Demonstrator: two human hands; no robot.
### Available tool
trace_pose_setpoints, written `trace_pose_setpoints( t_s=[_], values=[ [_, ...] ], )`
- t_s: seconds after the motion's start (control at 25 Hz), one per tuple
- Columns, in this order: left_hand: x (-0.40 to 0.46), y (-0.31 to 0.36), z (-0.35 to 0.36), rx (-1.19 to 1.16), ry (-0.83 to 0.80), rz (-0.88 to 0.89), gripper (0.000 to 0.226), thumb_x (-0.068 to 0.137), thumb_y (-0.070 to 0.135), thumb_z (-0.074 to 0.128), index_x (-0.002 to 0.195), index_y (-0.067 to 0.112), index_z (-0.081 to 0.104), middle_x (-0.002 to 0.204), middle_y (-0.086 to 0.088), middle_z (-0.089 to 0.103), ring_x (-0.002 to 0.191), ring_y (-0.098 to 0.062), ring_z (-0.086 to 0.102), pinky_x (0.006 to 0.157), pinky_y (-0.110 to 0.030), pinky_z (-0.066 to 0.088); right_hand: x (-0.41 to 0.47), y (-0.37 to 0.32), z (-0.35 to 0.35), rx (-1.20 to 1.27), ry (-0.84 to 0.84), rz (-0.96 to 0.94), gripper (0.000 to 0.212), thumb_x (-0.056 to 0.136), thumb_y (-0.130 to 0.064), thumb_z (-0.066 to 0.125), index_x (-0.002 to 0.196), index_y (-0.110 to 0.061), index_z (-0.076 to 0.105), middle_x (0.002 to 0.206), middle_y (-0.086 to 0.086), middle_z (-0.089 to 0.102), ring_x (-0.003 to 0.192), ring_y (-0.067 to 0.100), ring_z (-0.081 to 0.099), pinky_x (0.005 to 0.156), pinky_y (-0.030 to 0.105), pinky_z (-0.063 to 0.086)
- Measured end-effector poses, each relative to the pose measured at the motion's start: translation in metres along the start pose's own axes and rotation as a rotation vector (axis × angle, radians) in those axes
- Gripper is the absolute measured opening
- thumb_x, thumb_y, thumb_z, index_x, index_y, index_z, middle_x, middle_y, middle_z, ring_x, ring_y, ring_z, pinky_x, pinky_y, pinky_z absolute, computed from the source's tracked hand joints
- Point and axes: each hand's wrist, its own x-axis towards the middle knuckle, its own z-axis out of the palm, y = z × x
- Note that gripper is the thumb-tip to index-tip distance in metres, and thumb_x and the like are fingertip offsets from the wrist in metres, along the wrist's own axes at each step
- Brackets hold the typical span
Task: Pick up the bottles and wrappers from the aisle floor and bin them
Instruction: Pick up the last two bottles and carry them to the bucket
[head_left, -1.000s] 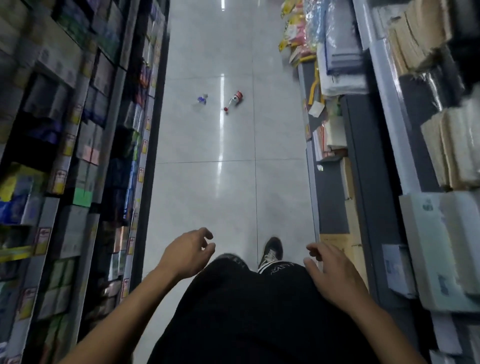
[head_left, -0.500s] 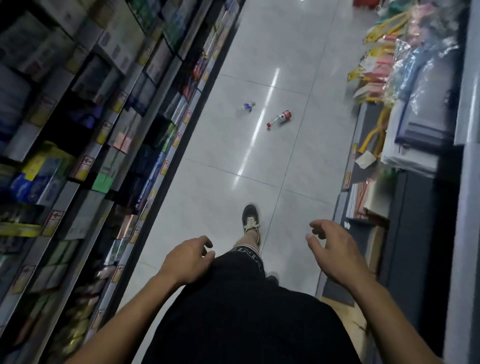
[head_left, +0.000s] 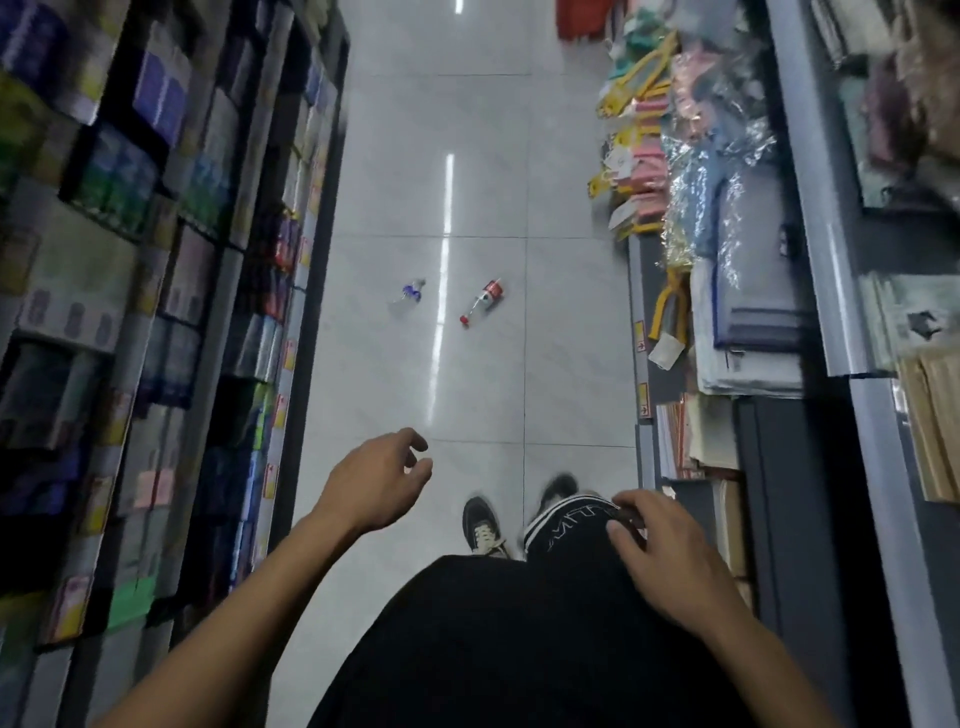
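Fingers of the left hand (head_left: 375, 480) hang loosely curled over bare tile and hold nothing; fingers of the right hand (head_left: 662, 558) are likewise loosely bent, empty, lying against the black shorts (head_left: 519, 639) at the thigh. Both hands sit low in the view, well apart from the litter, with dark lace-up shoes (head_left: 480, 525) just ahead of them on the pale glossy tiled aisle floor (head_left: 374, 374). Further up the aisle, straight ahead and between the two shelf runs, lie two bottles on their sides, near one another but not touching. On the left, a clear plastic bottle with a blue label (head_left: 408, 295), its long axis running diagonally, far end to the right. On the right, a clear plastic bottle with a red label and red cap (head_left: 481, 302), cap end nearer the person and pointing down-left. By judgement, the left hand is nearer the blue-labelled one, the right hand the red; walking closer and stooping is needed first. No wrappers or bin can be made out
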Motion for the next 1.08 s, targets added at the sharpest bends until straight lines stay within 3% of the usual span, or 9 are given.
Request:
trace_pose_setpoints(
  t_s=[0.24, 0.44, 0.6, 0.8, 1.08],
  values=[
    [0.138, 0.064, -0.066, 0.035, -0.030, 0.022, 0.036, 0.096, 0.047, 0.050, 0.127, 0.031, 0.061, 0.113, 0.010, 0.072, 0.097, -0.014, 0.067, 0.085, -0.037, 0.056, 0.122, -0.009, -0.056, 0.073, 0.027, 0.026, 0.031, 0.099, -0.038, 0.058, 0.127, -0.026, 0.061, 0.112, -0.015, 0.057, 0.108, 0.006, 0.056, 0.094, 0.032, 0.051],
    [0.195, 0.085, -0.107, -0.016, -0.043, -0.039, 0.035, 0.096, 0.047, 0.050, 0.125, 0.032, 0.062, 0.109, 0.013, 0.070, 0.095, -0.012, 0.065, 0.083, -0.035, 0.055, 0.240, -0.056, -0.120, -0.024, -0.041, -0.091, 0.032, 0.100, -0.041, 0.054, 0.128, -0.027, 0.060, 0.118, -0.011, 0.060, 0.113, 0.009, 0.057, 0.096, 0.033, 0.049],
    [0.225, 0.063, -0.138, -0.088, -0.025, -0.121, 0.036, 0.095, 0.049, 0.051, 0.123, 0.031, 0.063, 0.107, 0.012, 0.071, 0.094, -0.011, 0.066, 0.082, -0.034, 0.054, 0.327, -0.115, -0.150, -0.087, -0.090, -0.187, 0.035, 0.099, -0.043, 0.053, 0.129, -0.027, 0.060, 0.118, -0.014, 0.060, 0.112, 0.007, 0.057, 0.095, 0.035, 0.052],
    [0.286, 0.006, -0.181, -0.165, -0.058, -0.202, 0.037, 0.095, 0.049, 0.050, 0.125, 0.031, 0.062, 0.106, 0.013, 0.071, 0.094, -0.011, 0.066, 0.084, -0.037, 0.056, 0.411, -0.198, -0.137, -0.134, -0.201, -0.218, 0.034, 0.100, -0.042, 0.053, 0.129, -0.027, 0.059, 0.117, -0.013, 0.061, 0.109, 0.005, 0.057, 0.093, 0.032, 0.052],
    [0.428, -0.070, -0.247, -0.185, -0.116, -0.150, 0.032, 0.096, 0.043, 0.050, 0.122, 0.029, 0.063, 0.107, 0.012, 0.071, 0.094, -0.013, 0.066, 0.082, -0.036, 0.055, 0.514, -0.288, -0.068, -0.150, -0.366, -0.066, 0.033, 0.099, -0.042, 0.054, 0.129, -0.029, 0.059, 0.113, -0.013, 0.062, 0.104, 0.007, 0.059, 0.093, 0.033, 0.051]
  ],
)
